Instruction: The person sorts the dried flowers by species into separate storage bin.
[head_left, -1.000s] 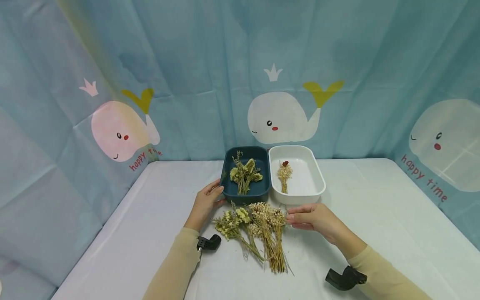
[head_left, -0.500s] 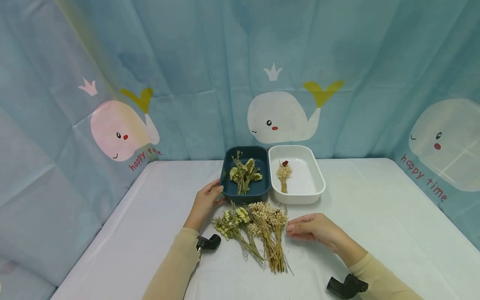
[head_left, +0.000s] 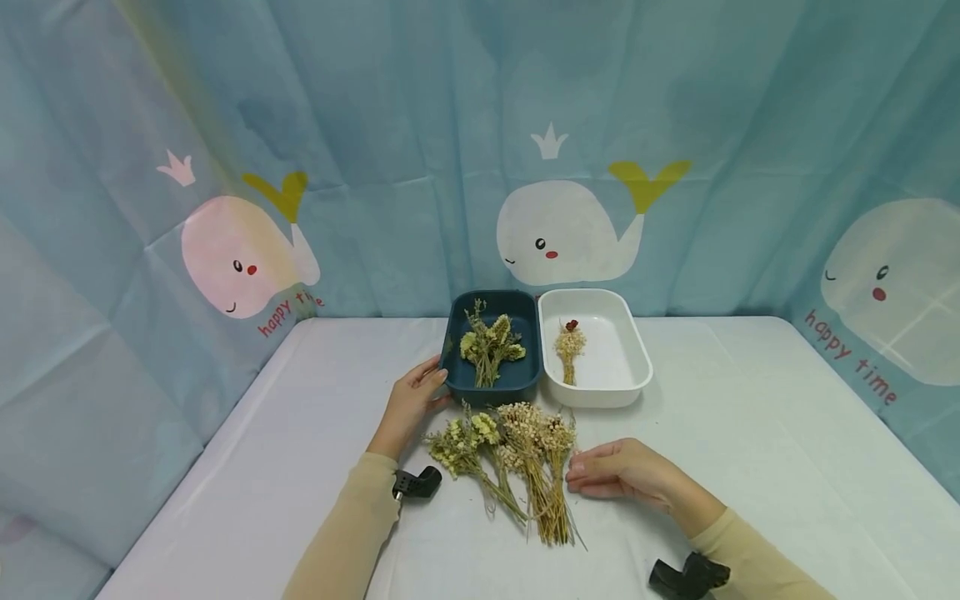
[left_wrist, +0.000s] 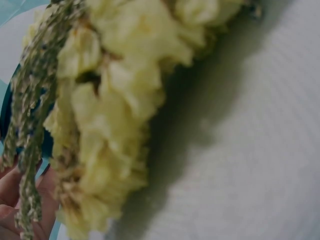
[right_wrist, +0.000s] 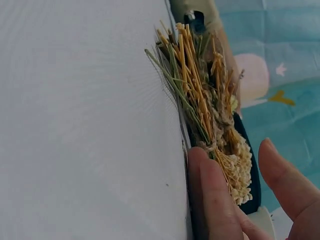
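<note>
My left hand [head_left: 407, 407] rests its fingers against the left wall of a dark blue tray [head_left: 497, 397]. In the left wrist view, pale yellow dried flowers [left_wrist: 125, 95] hide most of that hand. My right hand [head_left: 628, 478] lies low over the table, right beside a bunch of cream dried flowers [head_left: 558, 440]. In the right wrist view its fingertips [right_wrist: 215, 182] are at the tied stems, with the thumb held apart. To the left of that bunch lie more cream flowers [head_left: 522, 425] and yellow-green dried flowers [head_left: 457, 448].
Inside the blue tray is a yellow-green dried bunch [head_left: 491, 342]. A white tray [head_left: 611, 398] stands against it on the right, holding a small cream bunch [head_left: 570, 343] with a red bloom. A blue whale-print curtain [head_left: 420, 208] hangs behind the white-covered table [head_left: 750, 417].
My right hand has moved down the table, from near the flower heads to beside the stems. My left hand, the trays and the flowers have stayed in place.
</note>
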